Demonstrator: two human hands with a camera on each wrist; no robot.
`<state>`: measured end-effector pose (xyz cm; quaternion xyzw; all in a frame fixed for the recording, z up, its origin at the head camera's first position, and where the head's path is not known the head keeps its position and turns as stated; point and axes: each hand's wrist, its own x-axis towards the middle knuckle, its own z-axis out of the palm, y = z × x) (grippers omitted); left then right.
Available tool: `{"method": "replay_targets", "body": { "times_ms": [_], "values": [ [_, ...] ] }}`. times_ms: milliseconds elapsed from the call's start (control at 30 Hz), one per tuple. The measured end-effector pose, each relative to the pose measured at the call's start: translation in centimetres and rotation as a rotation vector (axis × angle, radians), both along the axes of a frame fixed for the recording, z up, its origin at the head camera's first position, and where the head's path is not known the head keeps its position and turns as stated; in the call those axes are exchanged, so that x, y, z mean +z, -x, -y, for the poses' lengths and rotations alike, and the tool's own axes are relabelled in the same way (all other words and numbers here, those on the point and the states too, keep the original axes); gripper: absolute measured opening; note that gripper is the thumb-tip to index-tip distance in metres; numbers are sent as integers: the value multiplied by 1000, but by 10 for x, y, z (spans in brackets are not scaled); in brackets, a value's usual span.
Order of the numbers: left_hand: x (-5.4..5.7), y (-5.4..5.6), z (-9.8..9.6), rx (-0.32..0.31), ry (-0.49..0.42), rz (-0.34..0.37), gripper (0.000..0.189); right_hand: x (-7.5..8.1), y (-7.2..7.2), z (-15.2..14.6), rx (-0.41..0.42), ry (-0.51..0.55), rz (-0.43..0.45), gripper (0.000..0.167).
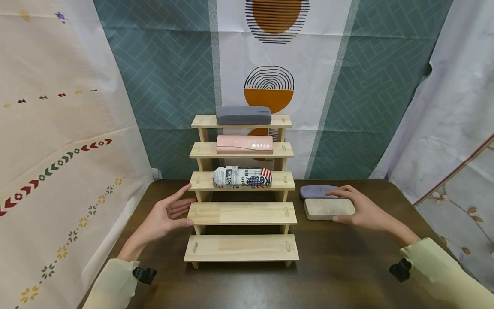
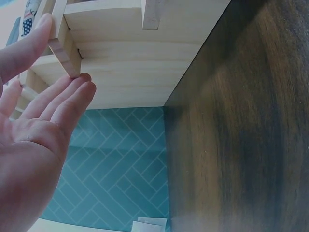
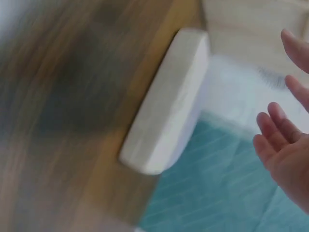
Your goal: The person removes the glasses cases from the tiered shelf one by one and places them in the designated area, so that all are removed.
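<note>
A five-tier wooden step shelf (image 1: 242, 248) stands in the middle of the table. At its left side, my left hand (image 1: 164, 216) holds the end of the second-lowest board, thumb at the front edge and fingertips at the back edge in the left wrist view. My right hand (image 1: 360, 207) hovers by the cream glasses case (image 1: 328, 207), fingers spread and apart from it in the right wrist view. Behind that lies a purple glasses case (image 1: 314, 191), partly hidden. On the upper tiers sit a grey-blue case (image 1: 243, 116), a pink case (image 1: 244, 145) and a newspaper-print case (image 1: 242, 177).
The dark wood table (image 1: 247, 287) extends around the shelf. Patterned teal and white cloth (image 1: 177, 86) hangs behind it. Light fabric walls (image 1: 50, 141) close in the left and right sides. Both wrists carry small black cameras.
</note>
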<state>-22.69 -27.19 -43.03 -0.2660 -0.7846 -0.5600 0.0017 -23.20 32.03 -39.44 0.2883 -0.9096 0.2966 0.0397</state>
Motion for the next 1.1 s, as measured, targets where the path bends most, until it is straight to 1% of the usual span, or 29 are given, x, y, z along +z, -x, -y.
{"method": "replay_targets", "body": {
  "times_ms": [133, 267, 400, 467, 600, 700, 900, 1100],
  "values": [
    [0, -1, 0, -2, -5, -5, 104, 11, -14, 22, 6, 7, 6, 60],
    [0, -1, 0, -8, -13, -2, 104, 21, -24, 45, 29, 17, -23, 58],
    [0, -1, -1, -8, -14, -1, 104, 29, -30, 67, 41, 26, -67, 56],
    [0, -1, -2, -4, -14, -1, 104, 34, -30, 78, 40, 28, -70, 55],
    [1, -2, -2, 1, -13, -4, 104, 43, -25, 98, 44, 30, -77, 57],
    [1, -2, -2, 2, -14, -1, 104, 48, -19, 114, 45, 32, -88, 60],
    [1, -1, -1, 3, -7, 6, 104, 54, 1, 136, 69, 47, -87, 68],
    [0, -1, 0, 12, 5, 6, 105, 58, 17, 155, 77, 45, -69, 68]
  ]
}}
